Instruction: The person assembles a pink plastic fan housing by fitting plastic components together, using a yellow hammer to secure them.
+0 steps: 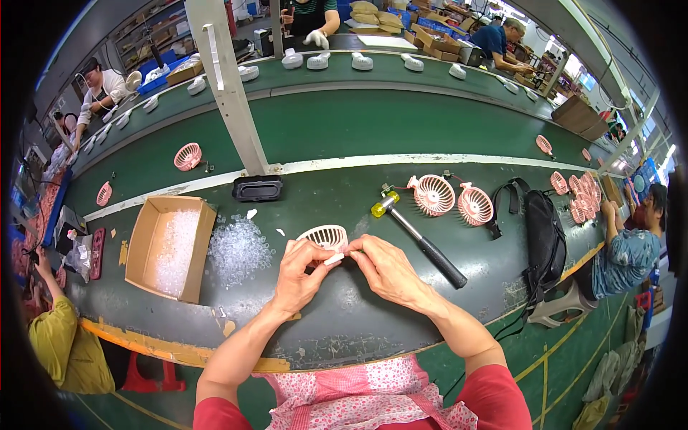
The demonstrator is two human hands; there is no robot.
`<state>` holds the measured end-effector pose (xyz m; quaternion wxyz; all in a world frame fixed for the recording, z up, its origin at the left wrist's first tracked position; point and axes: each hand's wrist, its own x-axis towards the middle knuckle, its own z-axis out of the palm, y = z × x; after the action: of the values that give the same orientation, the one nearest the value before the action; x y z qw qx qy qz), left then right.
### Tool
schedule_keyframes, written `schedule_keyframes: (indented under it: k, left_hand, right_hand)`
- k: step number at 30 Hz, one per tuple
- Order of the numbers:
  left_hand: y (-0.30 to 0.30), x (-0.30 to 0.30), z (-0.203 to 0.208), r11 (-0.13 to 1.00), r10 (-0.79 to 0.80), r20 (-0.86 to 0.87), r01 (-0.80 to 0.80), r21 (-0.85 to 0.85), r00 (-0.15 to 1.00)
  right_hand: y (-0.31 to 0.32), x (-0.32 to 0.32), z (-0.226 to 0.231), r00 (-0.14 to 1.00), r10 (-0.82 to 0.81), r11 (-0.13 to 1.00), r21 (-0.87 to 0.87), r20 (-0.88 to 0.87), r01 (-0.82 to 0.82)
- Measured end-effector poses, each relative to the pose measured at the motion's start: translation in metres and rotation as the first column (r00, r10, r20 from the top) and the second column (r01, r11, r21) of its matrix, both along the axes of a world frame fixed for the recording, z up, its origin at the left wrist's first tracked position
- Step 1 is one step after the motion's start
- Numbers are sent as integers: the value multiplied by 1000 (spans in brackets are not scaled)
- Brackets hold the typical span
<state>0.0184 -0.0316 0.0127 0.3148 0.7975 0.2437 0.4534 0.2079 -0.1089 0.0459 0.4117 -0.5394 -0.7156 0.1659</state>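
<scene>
Between my hands, tilted over the table, is a pink fan housing (326, 235) with a slotted grille. My left hand (299, 278) is closed around its near side, and a small white piece (334, 259) shows at the thumb tip. My right hand (390, 271) pinches at the housing's right edge; what lies between those fingertips is too small to make out. To the right of it rests a hammer (416, 233) with a yellow head and black grip. Two more pink fan housings (433, 195) (475, 205) with wires lie beyond the hammer.
A cardboard box (136, 251) of small clear pieces stands at left, beside a loose pile (240, 245) of them. Behind are a black tray (258, 188) and a metal post (233, 107). A black bag (545, 236) lies right. Co-workers sit around; white fans (362, 61) line the far belt.
</scene>
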Motion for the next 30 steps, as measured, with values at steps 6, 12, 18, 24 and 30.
schedule_keyframes:
  k: [6,12,18,24,30]
  left_hand:
    - [-6,-2,15,965,-31,20,35,-261,999]
    - [-3,-3,19,972,-108,-16,102,-211,994]
    - [-1,-4,26,560,-277,332,432,-707,902]
    - [-20,7,17,917,204,-246,-97,388,948]
    - [-25,3,-2,899,111,-369,66,434,923]
  right_hand:
    - [-2,6,11,994,71,997,-15,83,-70]
    - [-1,1,14,989,71,997,20,-129,-69]
    - [-5,-1,25,996,20,998,64,-92,-14]
    - [20,19,-31,972,-231,972,-27,47,233]
    - [18,26,-40,954,-190,981,89,233,173]
